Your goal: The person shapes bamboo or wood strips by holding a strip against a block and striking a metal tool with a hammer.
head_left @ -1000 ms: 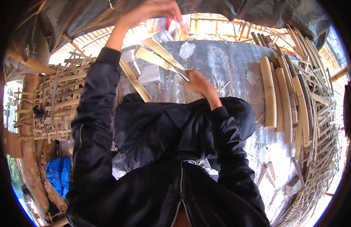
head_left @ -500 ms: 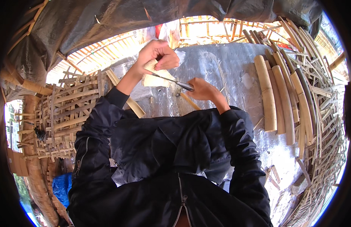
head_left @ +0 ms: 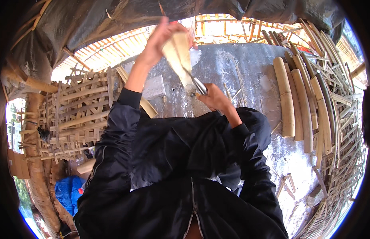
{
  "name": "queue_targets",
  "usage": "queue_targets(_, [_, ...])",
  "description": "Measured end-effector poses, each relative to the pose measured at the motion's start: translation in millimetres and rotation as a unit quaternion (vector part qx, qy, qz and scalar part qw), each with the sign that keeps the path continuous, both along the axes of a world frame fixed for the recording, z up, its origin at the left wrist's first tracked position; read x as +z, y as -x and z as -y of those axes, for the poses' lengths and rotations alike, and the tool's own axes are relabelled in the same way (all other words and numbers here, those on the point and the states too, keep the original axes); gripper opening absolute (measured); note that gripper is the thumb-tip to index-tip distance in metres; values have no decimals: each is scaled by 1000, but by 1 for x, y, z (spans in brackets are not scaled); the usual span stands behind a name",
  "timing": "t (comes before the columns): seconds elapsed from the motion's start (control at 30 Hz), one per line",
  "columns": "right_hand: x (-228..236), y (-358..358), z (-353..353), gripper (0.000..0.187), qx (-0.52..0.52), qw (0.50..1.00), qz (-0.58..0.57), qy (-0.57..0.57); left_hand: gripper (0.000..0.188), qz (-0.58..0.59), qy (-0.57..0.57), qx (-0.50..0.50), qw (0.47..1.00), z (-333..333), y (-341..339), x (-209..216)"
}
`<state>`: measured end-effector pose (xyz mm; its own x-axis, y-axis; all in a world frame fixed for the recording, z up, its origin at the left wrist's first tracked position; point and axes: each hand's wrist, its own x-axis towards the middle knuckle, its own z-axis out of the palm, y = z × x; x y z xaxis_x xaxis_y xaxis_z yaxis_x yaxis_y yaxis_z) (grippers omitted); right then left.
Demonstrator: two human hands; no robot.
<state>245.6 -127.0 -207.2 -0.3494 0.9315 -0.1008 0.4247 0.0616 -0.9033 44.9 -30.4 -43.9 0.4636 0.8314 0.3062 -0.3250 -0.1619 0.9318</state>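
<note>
Up at the far side, my left hand [head_left: 160, 40] grips the upper end of a pale bamboo piece [head_left: 178, 51]; hand and piece are blurred by motion. The piece slants down toward my right hand, its narrower end lowest. My right hand [head_left: 215, 98] is closed around a knife [head_left: 199, 85] with a shiny metal collar below the blade. The thin dark blade points up and to the left and appears to lie across the bamboo piece, though blur hides whether its edge touches. Most of the knife handle is hidden in my fingers.
A grey sheet [head_left: 221, 59] covers the ground ahead. Several bamboo lengths [head_left: 284, 99] lie at the right beside a heap of thin strips [head_left: 344, 147]. A slatted bamboo lattice [head_left: 81, 107] stands at the left, above a blue plastic bag [head_left: 67, 193]. Dark sheeting [head_left: 125, 24] hangs overhead.
My left hand has risen away from me, and the bamboo piece has turned from compact to long and steeply slanted. My right hand has shifted slightly right, with the knife pointing more upward.
</note>
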Motion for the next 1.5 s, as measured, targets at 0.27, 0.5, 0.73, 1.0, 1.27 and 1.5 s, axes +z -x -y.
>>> queue_targets(0.27, [8,61,33,35,-148,946,-267,112,19,-150,30,347,925,91,83,-211])
queue_targets(0.5, [24,53,53,39,-210,854,-398,263,36,-188,29,273,943,159,11,-226])
queue_targets(0.73, [-25,20,43,37,-149,718,-537,417,33,-358,-244,401,807,99,58,-220])
queue_targets(1.0, [-126,7,-49,26,-81,798,-347,486,41,-536,-253,303,746,17,57,-307])
queue_targets(1.27, [-129,-28,-108,30,-66,952,298,3,37,-552,-229,312,739,15,22,-337])
queue_targets(1.5, [-141,-17,-133,22,-55,911,404,-53,33,-621,-275,347,647,-9,11,-347])
